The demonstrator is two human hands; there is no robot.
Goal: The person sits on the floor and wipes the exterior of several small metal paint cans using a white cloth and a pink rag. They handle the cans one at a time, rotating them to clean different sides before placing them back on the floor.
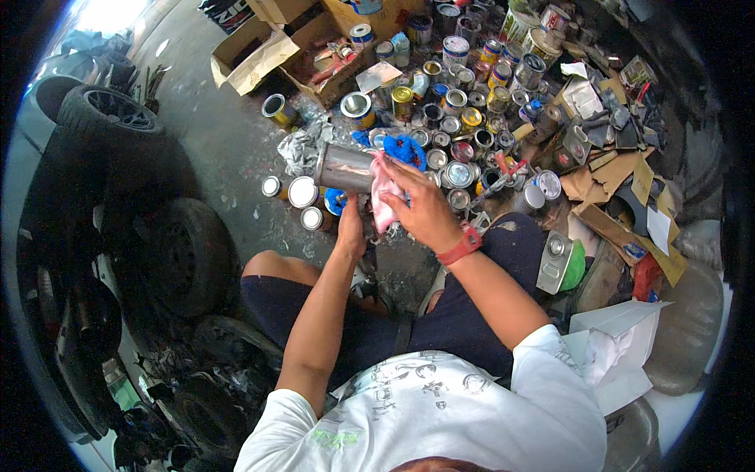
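A grey metal canister (344,167) lies tilted on its side above the floor, in front of my knees. My left hand (351,230) grips it from below, with most of its fingers hidden behind it. Over the canister's right end, my right hand (418,203) holds a pink cloth (384,197) against the metal, its fingers laid along the cloth. Bright blue material (336,201) shows just under the canister, and a crumpled blue piece (406,151) is beyond its right end. I cannot tell what either blue piece is.
Many paint cans (469,118) crowd the floor ahead and to the right. Lidded cans (303,192) stand left of the canister near crumpled paper (303,151). Cardboard boxes (259,55) sit farther off. Tyres (185,256) line the left; a white box (617,354) is at right.
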